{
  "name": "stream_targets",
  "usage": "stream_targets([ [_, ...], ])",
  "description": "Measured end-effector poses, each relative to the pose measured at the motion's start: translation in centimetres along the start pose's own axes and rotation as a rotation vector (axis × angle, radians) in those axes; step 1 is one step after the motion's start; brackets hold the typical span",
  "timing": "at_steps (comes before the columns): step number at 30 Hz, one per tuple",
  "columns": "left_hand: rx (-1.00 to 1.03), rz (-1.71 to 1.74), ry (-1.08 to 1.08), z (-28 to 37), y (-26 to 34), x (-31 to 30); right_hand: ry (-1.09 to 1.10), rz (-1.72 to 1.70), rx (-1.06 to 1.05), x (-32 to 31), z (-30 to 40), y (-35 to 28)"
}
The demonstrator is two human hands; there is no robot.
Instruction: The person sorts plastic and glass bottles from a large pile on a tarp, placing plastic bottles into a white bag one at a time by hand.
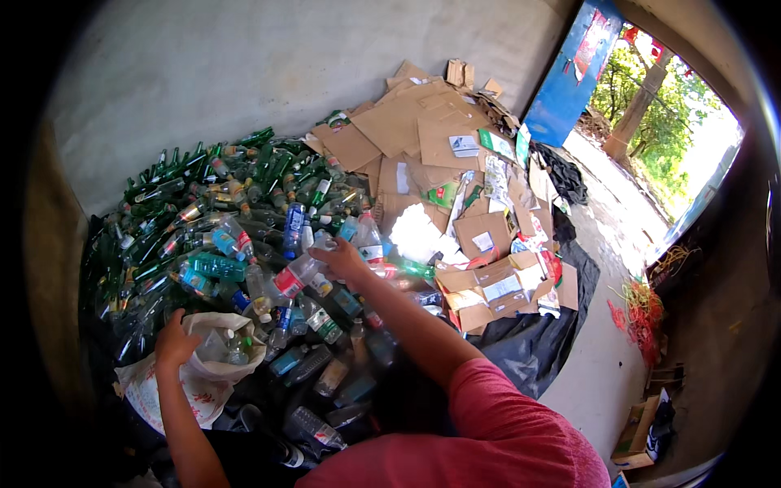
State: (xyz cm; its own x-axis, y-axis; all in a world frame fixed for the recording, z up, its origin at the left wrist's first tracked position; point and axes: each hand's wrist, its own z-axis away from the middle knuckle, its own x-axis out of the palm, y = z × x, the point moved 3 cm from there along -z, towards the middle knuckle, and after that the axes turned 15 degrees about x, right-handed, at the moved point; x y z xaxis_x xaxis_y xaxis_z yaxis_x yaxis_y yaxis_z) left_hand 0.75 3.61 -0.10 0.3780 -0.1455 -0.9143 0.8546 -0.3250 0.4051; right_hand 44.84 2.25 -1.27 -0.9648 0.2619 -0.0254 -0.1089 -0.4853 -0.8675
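My right hand (341, 259) is closed around the base end of a clear plastic bottle with a red label (295, 276), held above the heap of bottles. My left hand (174, 341) is at the rim of a white woven sack (204, 372), thumb over the edge; the fingers on its far side are partly hidden. Clear plastic bottles (237, 354) lie inside the sack's mouth. Around both hands spreads a pile of plastic bottles, among them a teal one (218, 266) and one with a blue label (293, 229).
Green glass bottles (268, 174) are heaped by the wall. Flattened cardboard (421, 122) and an opened carton (500, 290) lie to the right on black plastic sheeting (537, 348). Beyond are a blue door (570, 73), tangled red and yellow cord (644, 317) and a cardboard box (637, 433).
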Motion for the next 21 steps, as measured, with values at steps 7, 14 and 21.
stream_targets([
  [7, -0.011, -0.088, 0.04, -1.6, -4.4, 2.4, -0.129, 0.012, -0.098, -0.6, -7.1, 5.9],
  [14, -0.103, -0.074, -0.032, 0.0, -6.2, 0.8, -0.253, 0.025, 0.038, 3.0, -3.5, 4.5],
  [21, -0.186, -0.057, -0.169, 0.5, -3.0, -1.3, -0.187, 0.256, 0.048, 4.6, -2.4, 4.2],
])
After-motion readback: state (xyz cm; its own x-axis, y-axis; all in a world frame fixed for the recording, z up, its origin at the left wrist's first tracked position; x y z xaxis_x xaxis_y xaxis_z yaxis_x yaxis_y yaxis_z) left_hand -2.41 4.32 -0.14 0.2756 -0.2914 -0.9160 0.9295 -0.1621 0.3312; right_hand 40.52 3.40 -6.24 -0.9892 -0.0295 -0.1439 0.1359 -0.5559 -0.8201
